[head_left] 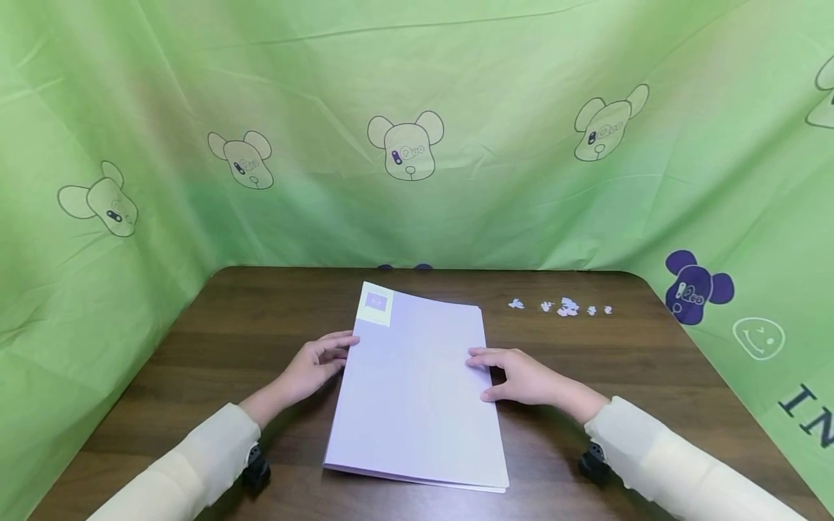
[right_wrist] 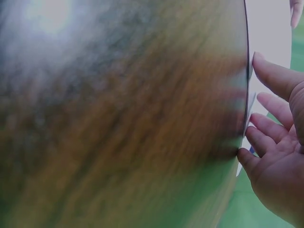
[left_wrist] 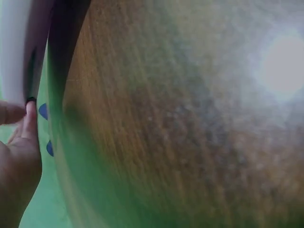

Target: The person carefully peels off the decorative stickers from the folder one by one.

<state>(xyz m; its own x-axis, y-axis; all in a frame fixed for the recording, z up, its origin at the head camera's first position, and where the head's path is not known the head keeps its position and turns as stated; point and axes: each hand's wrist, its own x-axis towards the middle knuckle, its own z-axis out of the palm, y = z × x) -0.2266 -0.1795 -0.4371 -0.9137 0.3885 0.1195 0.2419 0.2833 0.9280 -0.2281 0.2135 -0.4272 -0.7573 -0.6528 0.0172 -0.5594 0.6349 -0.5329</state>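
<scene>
A large pale lavender paper folder [head_left: 417, 391] lies on the brown wooden table, slightly turned, with a white label [head_left: 374, 304] in its far left corner. At its near edge the layers stand a little apart. My left hand [head_left: 322, 365] touches the folder's left edge, index fingertip right at the border and the other fingers loosely bent below. On the opposite side, my right hand [head_left: 517, 376] rests its fingertips over the right edge, thumb spread toward me. In the right wrist view the fingers [right_wrist: 268, 128] lie relaxed along the folder's border.
Small pale cut-out pieces [head_left: 568, 307] lie in a row on the table [head_left: 260, 311] at the far right. A green cloth [head_left: 313, 202] printed with bear heads hangs behind and on both sides. Dark wrist devices [head_left: 256, 470] sit below the cream sleeves.
</scene>
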